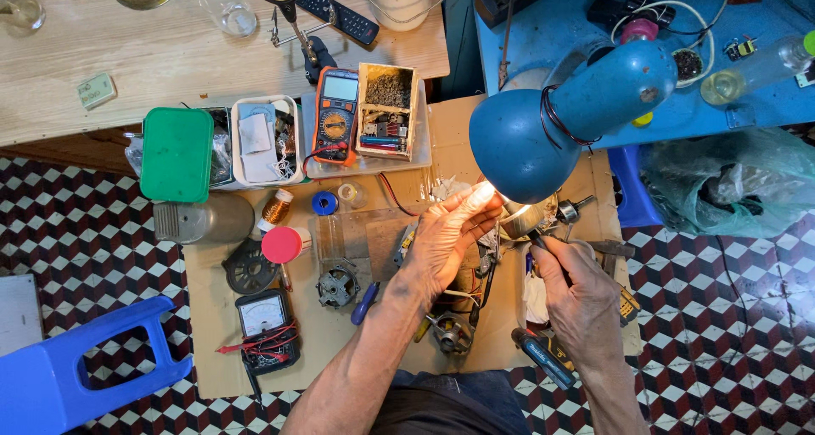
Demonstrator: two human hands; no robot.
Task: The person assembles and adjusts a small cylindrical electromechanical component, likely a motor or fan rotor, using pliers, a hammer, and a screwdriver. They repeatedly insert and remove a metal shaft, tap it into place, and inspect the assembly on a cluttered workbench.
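My left hand (pixel 446 240) reaches up under the blue desk lamp (pixel 560 112), its fingers stretched toward a round metal part (pixel 519 218) lit by the lamp; whether it grips anything is hidden. My right hand (pixel 581 295) is closed around a thin dark-handled tool (pixel 543 246) whose tip points at that metal part. Both hands work over a sheet of brown cardboard (pixel 212 333) laid on the tiled floor.
An orange multimeter (pixel 336 117), a small parts box (pixel 386 111), a green lid (pixel 177 153), a copper wire spool (pixel 276 207), a red cap (pixel 283 245), an analog meter (pixel 263 320), motor parts (pixel 338 286), screwdrivers (pixel 365 303) and a blue stool (pixel 76 363).
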